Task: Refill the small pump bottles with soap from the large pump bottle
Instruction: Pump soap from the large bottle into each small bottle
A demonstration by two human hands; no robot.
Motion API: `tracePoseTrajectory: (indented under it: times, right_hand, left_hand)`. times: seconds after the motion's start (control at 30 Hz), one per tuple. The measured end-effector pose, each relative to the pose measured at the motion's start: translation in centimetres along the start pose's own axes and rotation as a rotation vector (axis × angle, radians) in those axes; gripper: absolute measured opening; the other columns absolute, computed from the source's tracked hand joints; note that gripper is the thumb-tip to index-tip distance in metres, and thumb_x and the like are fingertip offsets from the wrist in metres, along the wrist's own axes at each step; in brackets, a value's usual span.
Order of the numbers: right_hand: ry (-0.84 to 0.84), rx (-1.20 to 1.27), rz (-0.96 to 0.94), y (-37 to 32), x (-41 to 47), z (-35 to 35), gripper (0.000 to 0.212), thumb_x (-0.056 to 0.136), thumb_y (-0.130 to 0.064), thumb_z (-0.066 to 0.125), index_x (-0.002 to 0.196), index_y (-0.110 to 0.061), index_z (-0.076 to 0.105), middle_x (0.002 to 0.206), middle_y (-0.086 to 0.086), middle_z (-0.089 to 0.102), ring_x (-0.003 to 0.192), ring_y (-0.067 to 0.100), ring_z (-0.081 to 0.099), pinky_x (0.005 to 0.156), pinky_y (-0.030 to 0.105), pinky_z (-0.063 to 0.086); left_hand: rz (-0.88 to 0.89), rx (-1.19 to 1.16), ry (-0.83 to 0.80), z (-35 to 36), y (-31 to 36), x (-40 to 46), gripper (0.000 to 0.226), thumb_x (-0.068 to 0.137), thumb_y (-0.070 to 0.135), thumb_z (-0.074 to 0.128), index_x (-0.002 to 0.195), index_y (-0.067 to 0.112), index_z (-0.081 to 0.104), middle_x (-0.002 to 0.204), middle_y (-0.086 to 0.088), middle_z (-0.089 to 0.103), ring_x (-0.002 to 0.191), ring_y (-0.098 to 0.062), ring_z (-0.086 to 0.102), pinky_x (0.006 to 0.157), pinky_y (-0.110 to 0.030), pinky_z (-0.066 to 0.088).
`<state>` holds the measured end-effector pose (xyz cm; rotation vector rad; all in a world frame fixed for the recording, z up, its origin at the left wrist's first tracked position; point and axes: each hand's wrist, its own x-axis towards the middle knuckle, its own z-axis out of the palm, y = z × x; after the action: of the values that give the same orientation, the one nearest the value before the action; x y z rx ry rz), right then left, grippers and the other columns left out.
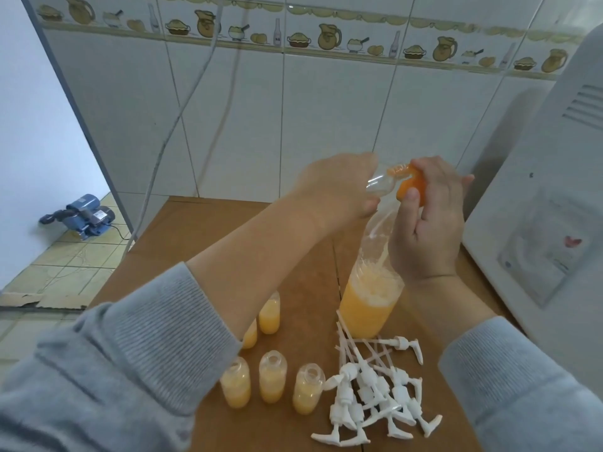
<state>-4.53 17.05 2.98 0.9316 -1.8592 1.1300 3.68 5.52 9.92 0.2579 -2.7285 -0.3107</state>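
Observation:
A tall clear bottle [370, 298] stands upright on the brown table [202, 243], about a third full of orange soap. My left hand [339, 187] grips its neck. My right hand [430, 220] holds the orange cap [411, 187] at the bottle's mouth between thumb and fingers. Several small clear bottles [272, 381] with orange soap inside stand uncapped near the front edge; my left forearm partly hides two of them. A heap of white pump heads [375, 391] lies to their right.
A white appliance [554, 203] stands close on the right. A tiled wall rises behind the table, with thin cables [176, 119] hanging down it. On the floor to the left sits a blue pump motor [85, 215].

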Motion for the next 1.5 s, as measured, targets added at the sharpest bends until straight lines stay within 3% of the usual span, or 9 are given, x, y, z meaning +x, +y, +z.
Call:
tracePoseTrajectory:
  times: [0.1,0.27,0.5,0.63,0.83,1.03,1.17,1.33,1.5]
  right_hand:
    - [-0.036,0.038,-0.025,-0.2,1.1,-0.7,0.040,0.097,-0.021,0.028,0.121,-0.003,0.055,0.124,0.011,0.057,0.134,0.012,0.032,0.119,0.033,0.006]
    - [0.002,0.066,-0.035,-0.5,1.2,-1.0,0.040,0.096,-0.021,0.029,0.121,-0.001,0.054,0.123,0.013,0.056,0.133,0.011,0.031,0.113,0.054,0.019]
    - [-0.059,0.038,0.013,-0.1,0.1,-0.1,0.039,0.096,-0.023,0.033,0.126,-0.004,0.048,0.128,0.013,0.052,0.130,0.005,0.027,0.108,0.059,0.027]
    - [-0.048,0.039,-0.059,-0.3,1.5,-1.1,0.042,0.096,-0.023,0.030,0.121,0.000,0.053,0.121,0.016,0.056,0.129,0.017,0.037,0.111,0.056,0.022]
    - [-0.028,0.049,-0.068,0.1,1.3,-0.6,0.038,0.095,-0.021,0.032,0.120,0.000,0.051,0.116,0.014,0.054,0.115,0.016,0.043,0.099,0.061,0.035]
    - [-0.069,0.036,-0.026,0.1,0.6,-0.4,0.038,0.094,-0.021,0.033,0.120,0.000,0.051,0.117,0.014,0.055,0.116,0.014,0.043,0.110,0.054,0.025]
    - [-0.065,0.075,-0.044,-0.5,1.4,-1.1,0.039,0.095,-0.022,0.031,0.119,0.000,0.052,0.116,0.014,0.056,0.115,0.014,0.043,0.111,0.053,0.023]
    - [-0.022,0.086,-0.026,-0.9,1.4,-0.4,0.042,0.094,-0.028,0.032,0.117,-0.001,0.054,0.113,0.013,0.057,0.113,0.021,0.048,0.101,0.058,0.035]
    - [-0.023,0.056,-0.025,-0.1,0.8,-0.5,0.042,0.095,-0.026,0.032,0.117,0.000,0.056,0.114,0.014,0.060,0.113,0.017,0.049,0.115,0.042,0.022]
  left_hand:
    - [0.000,0.033,0.042,-0.9,0.0,-0.1,0.024,0.086,0.034,0.058,0.091,0.023,0.037,0.082,0.007,0.049,0.077,-0.018,0.052,0.062,-0.028,0.035]
    - [0.013,0.055,0.099,-1.0,0.8,0.1,0.024,0.087,0.033,0.058,0.092,0.022,0.037,0.082,0.005,0.046,0.075,-0.019,0.050,0.061,-0.028,0.033]
    - [-0.028,0.036,-0.004,-0.3,0.4,0.2,0.025,0.087,0.032,0.058,0.093,0.022,0.036,0.087,0.004,0.048,0.081,-0.020,0.051,0.066,-0.030,0.036]
    - [-0.009,0.090,0.064,-1.3,0.5,0.6,0.026,0.086,0.033,0.059,0.092,0.023,0.036,0.088,0.003,0.047,0.080,-0.021,0.049,0.065,-0.030,0.033]
    - [-0.016,0.051,0.074,-0.6,0.7,0.5,0.025,0.086,0.030,0.058,0.092,0.022,0.035,0.087,0.003,0.047,0.081,-0.021,0.049,0.065,-0.030,0.034]
    - [-0.042,0.053,0.020,-0.2,0.5,0.2,0.025,0.086,0.029,0.058,0.093,0.021,0.036,0.091,0.002,0.049,0.083,-0.021,0.050,0.066,-0.030,0.034]
    - [-0.039,0.092,0.090,-1.1,0.7,0.2,0.022,0.088,0.029,0.056,0.093,0.022,0.036,0.088,0.003,0.047,0.079,-0.021,0.050,0.064,-0.030,0.034]
    - [-0.077,0.036,0.098,-0.7,0.8,0.1,0.021,0.088,0.023,0.056,0.093,0.021,0.035,0.083,0.005,0.044,0.077,-0.021,0.048,0.065,-0.029,0.034]
    - [-0.082,0.053,0.050,0.1,0.8,0.2,0.023,0.086,0.024,0.058,0.092,0.022,0.035,0.090,0.003,0.047,0.080,-0.021,0.048,0.064,-0.029,0.033]
